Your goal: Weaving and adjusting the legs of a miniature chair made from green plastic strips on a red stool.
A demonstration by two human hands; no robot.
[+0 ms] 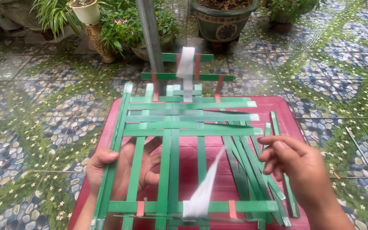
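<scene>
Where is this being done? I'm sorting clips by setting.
Probably a tiled patio or garden courtyard at a home. Patterned floor tiles lie all around, potted plants and a large glazed pot stand at the far edge, and the woven green strips lie on a low red table.

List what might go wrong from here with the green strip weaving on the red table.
1. The left hand lies under the upright green plastic strips, lifting them; if it slips, the loosely woven crosswise green strips may slide out of line.
2. The right hand hovers over the loose pile of green strips, which reaches near the edge of the red plastic table; a nudge might send some onto the patterned floor tiles.
</scene>
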